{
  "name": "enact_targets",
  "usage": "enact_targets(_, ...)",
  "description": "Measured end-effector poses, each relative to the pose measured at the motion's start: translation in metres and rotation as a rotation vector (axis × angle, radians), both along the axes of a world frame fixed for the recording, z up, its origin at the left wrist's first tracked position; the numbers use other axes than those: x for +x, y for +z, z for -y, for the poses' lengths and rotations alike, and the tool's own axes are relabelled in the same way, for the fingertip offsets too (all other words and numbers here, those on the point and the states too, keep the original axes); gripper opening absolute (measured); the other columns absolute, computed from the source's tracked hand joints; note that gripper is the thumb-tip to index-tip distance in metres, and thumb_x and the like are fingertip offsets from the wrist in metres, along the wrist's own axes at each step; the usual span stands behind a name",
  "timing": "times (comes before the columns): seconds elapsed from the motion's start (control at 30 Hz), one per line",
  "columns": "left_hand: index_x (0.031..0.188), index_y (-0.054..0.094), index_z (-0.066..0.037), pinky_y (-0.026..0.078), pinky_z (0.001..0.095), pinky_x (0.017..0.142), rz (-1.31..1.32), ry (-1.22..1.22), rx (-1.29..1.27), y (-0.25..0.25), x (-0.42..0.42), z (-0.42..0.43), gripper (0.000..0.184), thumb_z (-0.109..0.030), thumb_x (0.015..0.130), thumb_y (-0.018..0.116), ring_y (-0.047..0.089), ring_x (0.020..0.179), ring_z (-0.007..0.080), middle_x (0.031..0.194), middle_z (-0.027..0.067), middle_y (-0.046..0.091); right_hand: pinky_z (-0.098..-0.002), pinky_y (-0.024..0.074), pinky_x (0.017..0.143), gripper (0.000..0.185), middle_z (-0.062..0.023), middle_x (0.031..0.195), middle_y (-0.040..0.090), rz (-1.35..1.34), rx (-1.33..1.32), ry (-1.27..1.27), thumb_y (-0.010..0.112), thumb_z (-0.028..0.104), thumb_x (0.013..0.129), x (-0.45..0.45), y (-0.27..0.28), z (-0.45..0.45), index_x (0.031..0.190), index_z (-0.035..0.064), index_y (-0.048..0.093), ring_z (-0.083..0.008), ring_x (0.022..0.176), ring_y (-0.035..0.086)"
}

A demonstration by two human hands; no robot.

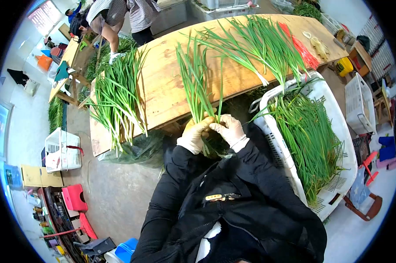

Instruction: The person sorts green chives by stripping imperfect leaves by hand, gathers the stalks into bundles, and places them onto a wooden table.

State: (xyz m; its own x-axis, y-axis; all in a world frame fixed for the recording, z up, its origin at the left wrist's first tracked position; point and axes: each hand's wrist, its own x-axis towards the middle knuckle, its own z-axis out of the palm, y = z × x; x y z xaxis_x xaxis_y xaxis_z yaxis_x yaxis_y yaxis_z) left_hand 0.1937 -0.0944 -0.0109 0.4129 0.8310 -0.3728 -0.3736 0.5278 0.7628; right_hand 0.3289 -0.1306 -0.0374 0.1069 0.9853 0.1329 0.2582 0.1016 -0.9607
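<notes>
My left hand, in a pale glove, is closed around the lower stalks of a bunch of green leafy stalks, whose leaves point away over the table edge. Close beside it, the gloved fingers of my right hand pinch the base of a single green stalk. On the wooden table a large pile of stalks lies to the left. More stalks are spread at the right, next to red ties.
A white crate holding many green leaves stands right of my body. A co-worker bends over the table's far left, one gloved hand near the pile. Gloves lie at the right end. A pink stool stands lower left.
</notes>
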Motion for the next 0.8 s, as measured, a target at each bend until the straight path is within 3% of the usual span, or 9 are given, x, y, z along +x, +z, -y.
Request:
enact_targets(0.2, 0.093, 0.059, -0.006, 0.030, 0.0188, 0.048, 0.040, 0.087, 0.058, 0.002, 0.016, 0.008, 0.024, -0.025, 0.079, 0.056, 0.043, 0.055, 0.0053, 0.069, -0.0038, 0.055, -0.0308, 0.0443, 0.060, 0.023, -0.0128, 0.073, 0.057, 0.263, 0.369, -0.233, 0.058, 0.023, 0.077, -0.007, -0.016, 0.006, 0.071, 0.0010, 0.055, -0.0265, 0.069, 0.056)
enact_targets(0.27, 0.093, 0.059, -0.009, 0.032, 0.0185, 0.051, 0.061, 0.095, 0.012, -0.010, 0.022, 0.007, 0.022, -0.027, 0.082, 0.052, 0.045, 0.059, 0.0059, 0.075, -0.0033, 0.059, -0.0290, 0.0458, 0.066, 0.018, -0.0091, 0.079, 0.060, 0.207, 0.426, -0.329, 0.061, 0.019, 0.076, -0.007, -0.029, 0.009, 0.079, 0.0011, 0.060, -0.0205, 0.074, 0.057)
enact_targets(0.33, 0.093, 0.059, -0.010, 0.034, 0.0175, 0.053, 0.056, 0.219, -0.056, -0.010, 0.027, 0.005, 0.022, -0.027, 0.082, 0.051, 0.045, 0.061, 0.0047, 0.082, -0.0028, 0.061, -0.0269, 0.0454, 0.070, 0.016, -0.0078, 0.085, 0.060, -0.186, 0.360, -0.400, 0.058, 0.015, 0.078, -0.015, -0.015, 0.014, 0.087, 0.0028, 0.062, -0.0173, 0.078, 0.056)
enact_targets(0.47, 0.092, 0.060, -0.009, 0.034, 0.0197, 0.052, 0.012, 0.239, -0.019, -0.006, 0.025, -0.008, 0.024, -0.029, 0.081, 0.052, 0.046, 0.062, 0.0058, 0.082, -0.0014, 0.062, -0.0278, 0.0451, 0.070, 0.013, -0.0078, 0.084, 0.057, -0.305, 0.446, -0.005, 0.053, 0.010, 0.081, -0.004, -0.012, 0.033, 0.090, 0.0011, 0.051, -0.0167, 0.078, 0.055)
enact_targets(0.53, 0.084, 0.063, -0.010, 0.033, 0.0230, 0.054, -0.045, 0.226, 0.083, -0.001, 0.011, -0.021, 0.024, -0.031, 0.081, 0.053, 0.046, 0.065, 0.0081, 0.073, -0.0027, 0.058, -0.0301, 0.0456, 0.070, 0.013, -0.0044, 0.085, 0.052, -0.113, 0.370, 0.182, 0.053, 0.013, 0.081, -0.005, -0.014, 0.047, 0.090, 0.0038, 0.049, -0.0174, 0.080, 0.053)
enact_targets(0.6, 0.087, 0.061, -0.011, 0.035, 0.0223, 0.057, 0.002, 0.244, 0.043, 0.008, -0.003, -0.036, 0.023, -0.032, 0.080, 0.055, 0.048, 0.068, 0.0085, 0.079, -0.0012, 0.060, -0.0340, 0.0448, 0.074, 0.015, -0.0050, 0.090, 0.051, 0.744, 0.407, 0.542, 0.050, 0.016, 0.083, 0.007, -0.075, 0.047, 0.091, 0.0044, 0.052, -0.0216, 0.083, 0.054)
enact_targets(0.67, 0.090, 0.056, -0.011, 0.038, 0.0225, 0.066, -0.008, 0.114, 0.012, 0.026, -0.015, -0.045, 0.022, -0.029, 0.079, 0.058, 0.052, 0.079, 0.0093, 0.092, 0.0020, 0.061, -0.0364, 0.0424, 0.079, 0.018, -0.0065, 0.099, 0.052, 1.204, -0.493, 0.811, 0.046, 0.018, 0.084, -0.008, -0.058, 0.056, 0.092, 0.0056, 0.057, -0.0258, 0.091, 0.053)
enact_targets(0.73, 0.096, 0.055, -0.007, 0.041, 0.0250, 0.071, -0.038, 0.142, 0.117, 0.043, -0.018, -0.041, 0.024, -0.024, 0.080, 0.056, 0.053, 0.083, 0.0124, 0.097, 0.0056, 0.060, -0.0359, 0.0420, 0.080, 0.022, -0.0083, 0.106, 0.053, 1.228, -0.806, 0.665, 0.045, 0.018, 0.083, -0.006, -0.124, 0.050, 0.096, 0.0075, 0.058, -0.0269, 0.096, 0.052)
enact_targets(0.8, 0.101, 0.053, -0.004, 0.042, 0.0269, 0.074, 0.074, 0.136, 0.143, 0.042, -0.022, -0.043, 0.027, -0.020, 0.080, 0.055, 0.053, 0.086, 0.0142, 0.100, 0.0078, 0.058, -0.0366, 0.0459, 0.073, 0.023, -0.0119, 0.091, 0.060, 1.153, -0.657, 0.541, 0.047, 0.024, 0.081, -0.006, -0.092, 0.037, 0.091, 0.0067, 0.059, -0.0283, 0.086, 0.057)
